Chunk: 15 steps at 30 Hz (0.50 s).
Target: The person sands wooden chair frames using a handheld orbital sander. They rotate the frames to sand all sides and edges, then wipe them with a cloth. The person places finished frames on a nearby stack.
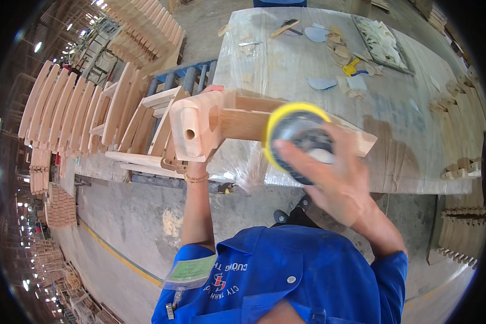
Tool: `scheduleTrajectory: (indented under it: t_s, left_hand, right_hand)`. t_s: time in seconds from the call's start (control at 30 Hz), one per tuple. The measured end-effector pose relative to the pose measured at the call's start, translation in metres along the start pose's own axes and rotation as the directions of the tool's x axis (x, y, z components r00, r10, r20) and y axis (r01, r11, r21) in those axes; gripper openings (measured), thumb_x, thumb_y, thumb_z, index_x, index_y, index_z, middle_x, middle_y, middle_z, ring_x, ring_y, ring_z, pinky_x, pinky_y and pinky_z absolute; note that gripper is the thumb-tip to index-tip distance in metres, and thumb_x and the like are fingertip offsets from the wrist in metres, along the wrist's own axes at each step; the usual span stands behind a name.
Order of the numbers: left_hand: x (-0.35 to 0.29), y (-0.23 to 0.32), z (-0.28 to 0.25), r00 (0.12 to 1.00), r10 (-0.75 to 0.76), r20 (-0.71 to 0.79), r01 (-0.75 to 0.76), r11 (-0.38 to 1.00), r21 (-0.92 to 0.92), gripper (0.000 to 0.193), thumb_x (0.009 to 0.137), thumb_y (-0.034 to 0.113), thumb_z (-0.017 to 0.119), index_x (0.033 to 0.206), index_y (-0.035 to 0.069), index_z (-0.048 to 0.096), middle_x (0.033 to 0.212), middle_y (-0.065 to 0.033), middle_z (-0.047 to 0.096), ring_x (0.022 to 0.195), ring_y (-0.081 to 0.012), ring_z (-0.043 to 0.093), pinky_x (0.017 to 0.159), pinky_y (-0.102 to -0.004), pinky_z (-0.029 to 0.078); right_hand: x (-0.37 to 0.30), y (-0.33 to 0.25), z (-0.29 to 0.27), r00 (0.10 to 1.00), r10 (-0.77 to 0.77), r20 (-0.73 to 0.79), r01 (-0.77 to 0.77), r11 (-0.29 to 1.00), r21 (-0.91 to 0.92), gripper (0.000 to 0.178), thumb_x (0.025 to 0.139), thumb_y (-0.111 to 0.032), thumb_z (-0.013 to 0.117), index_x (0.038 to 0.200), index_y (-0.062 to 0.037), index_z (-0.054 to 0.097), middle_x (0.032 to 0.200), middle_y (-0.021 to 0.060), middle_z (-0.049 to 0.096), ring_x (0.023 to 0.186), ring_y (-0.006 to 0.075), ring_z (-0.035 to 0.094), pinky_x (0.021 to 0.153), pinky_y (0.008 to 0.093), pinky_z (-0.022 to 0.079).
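Note:
My right hand [335, 175] is wrapped over a round hand sander [302, 132] with a black body and a yellow-rimmed pad, both a little smeared by motion. The sander overlaps a pale wooden frame piece [245, 123] in this view; whether its pad touches the wood I cannot tell. At the left end of that piece, a thick rounded block [195, 127] with a bored hole faces me. My left hand [198, 166] grips this end from behind. The block covers most of that hand, with fingertips showing over its top edge.
The table [286, 59] is covered with clear plastic film. On it are a brush [284, 28], a yellow-handled tool [352, 67], sanding discs [322, 83] and a tray [405, 67] of white scraps. Wooden frames [65, 110] stand stacked left, beside a roller conveyor [189, 81]; more parts [459, 119] line the right.

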<state>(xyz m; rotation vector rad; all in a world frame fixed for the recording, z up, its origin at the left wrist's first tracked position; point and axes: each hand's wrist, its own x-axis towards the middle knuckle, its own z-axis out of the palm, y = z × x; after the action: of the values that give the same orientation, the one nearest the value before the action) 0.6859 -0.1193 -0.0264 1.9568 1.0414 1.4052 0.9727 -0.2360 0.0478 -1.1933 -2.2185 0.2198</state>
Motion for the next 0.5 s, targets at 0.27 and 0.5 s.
scheduleTrajectory:
  t_s: [0.27,0.5]
  left_hand:
    - [-0.033,0.009,0.0,0.972,-0.229,-0.054,0.219,0.964,-0.154,0.049,0.09,0.023,0.061,0.135,0.005,0.052,0.133,-0.0077,0.055,0.122,-0.0192,0.053,0.103,-0.0324,0.043]
    - [-0.068,0.034,0.02,0.865,-0.489,-0.116,0.462,0.864,-0.199,0.055,0.097,0.038,0.053,0.14,0.004,0.048,0.136,-0.0109,0.054,0.121,-0.0234,0.055,0.099,-0.0359,0.049]
  right_hand:
    - [0.018,-0.033,0.034,0.973,-0.229,-0.034,0.229,0.973,0.021,0.061,0.083,-0.007,0.064,0.137,-0.0342,0.057,0.126,0.022,0.04,0.096,0.0335,0.063,0.07,0.0359,0.057]
    - [-0.067,0.007,-0.002,0.758,0.612,0.225,-0.623,0.577,0.529,0.048,0.077,-0.033,0.084,0.115,-0.011,0.065,0.113,0.0149,0.065,0.103,0.0297,0.065,0.086,0.037,0.053]
